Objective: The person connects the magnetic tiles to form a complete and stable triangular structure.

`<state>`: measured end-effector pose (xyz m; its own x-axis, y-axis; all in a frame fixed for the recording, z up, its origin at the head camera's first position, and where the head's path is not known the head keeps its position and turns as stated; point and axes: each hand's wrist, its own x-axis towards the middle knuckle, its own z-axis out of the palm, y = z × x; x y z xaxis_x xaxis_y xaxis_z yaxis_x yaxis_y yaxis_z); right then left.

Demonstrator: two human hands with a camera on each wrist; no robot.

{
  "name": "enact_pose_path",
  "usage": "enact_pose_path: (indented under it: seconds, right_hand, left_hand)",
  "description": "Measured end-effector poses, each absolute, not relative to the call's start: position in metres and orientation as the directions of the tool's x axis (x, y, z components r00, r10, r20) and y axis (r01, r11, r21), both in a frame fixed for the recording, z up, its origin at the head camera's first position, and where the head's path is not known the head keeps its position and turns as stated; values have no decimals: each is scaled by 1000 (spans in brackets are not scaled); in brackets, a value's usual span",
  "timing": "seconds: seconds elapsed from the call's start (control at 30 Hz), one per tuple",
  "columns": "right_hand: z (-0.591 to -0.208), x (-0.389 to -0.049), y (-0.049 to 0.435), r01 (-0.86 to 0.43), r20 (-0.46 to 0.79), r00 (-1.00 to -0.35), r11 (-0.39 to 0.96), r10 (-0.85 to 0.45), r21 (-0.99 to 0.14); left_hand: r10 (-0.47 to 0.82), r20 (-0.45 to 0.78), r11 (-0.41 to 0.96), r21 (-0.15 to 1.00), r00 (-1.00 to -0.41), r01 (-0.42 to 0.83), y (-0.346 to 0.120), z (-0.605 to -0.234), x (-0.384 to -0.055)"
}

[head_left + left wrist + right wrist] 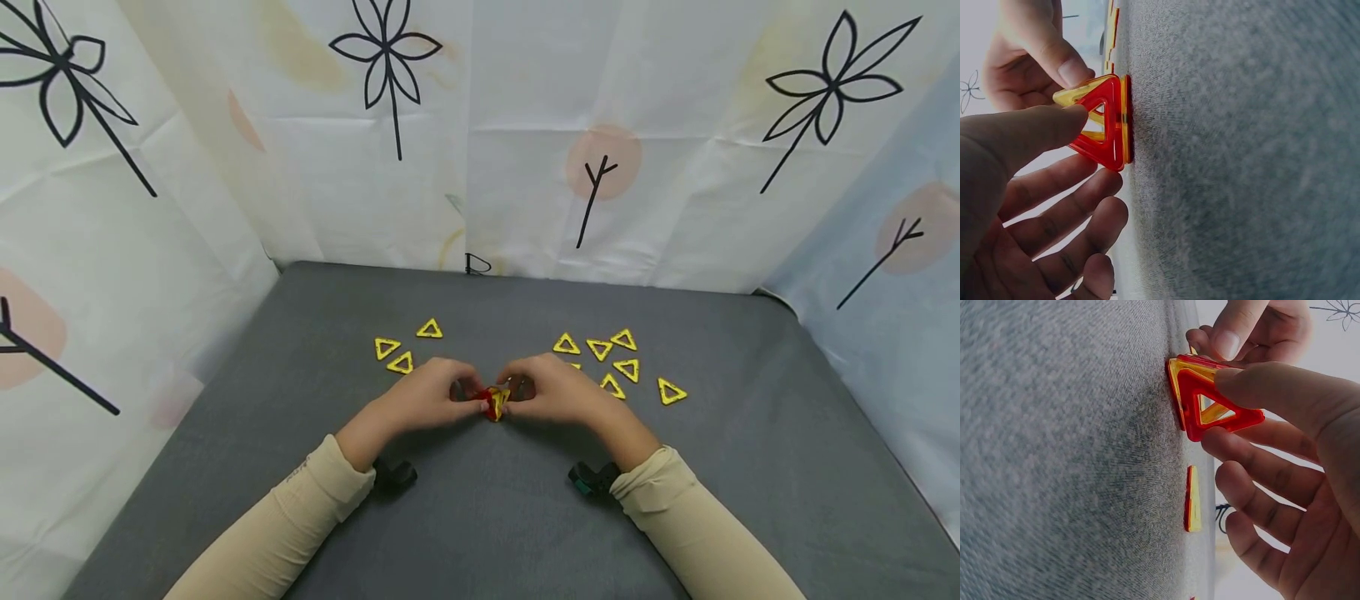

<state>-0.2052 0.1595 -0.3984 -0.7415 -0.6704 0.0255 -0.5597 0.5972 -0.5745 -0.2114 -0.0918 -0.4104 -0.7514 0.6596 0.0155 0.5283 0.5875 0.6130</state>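
Left grip [427, 392] and right grip [555, 390] both pinching, face to face.
Left arm [277, 521] and right arm [708, 525] angle inward, sleeves to the wrists. Left thumb [1035, 134] and right thumb [1300, 397] reach out nearly straight; outer fingers [1107, 225] on both sides loosely bent and spread.

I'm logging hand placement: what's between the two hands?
Red and yellow triangular tiles, pinched by the left hand and the right hand, show there in the head view.
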Motion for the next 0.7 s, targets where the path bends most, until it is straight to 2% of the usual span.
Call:
enact_pose_path:
  seconds: [0.7]
  right_hand:
    - [-401,-207,162,-576,76,-741,573,-667,-583]
  left_hand:
    - [666,13,580,619,-746,529,-92,-410,-210]
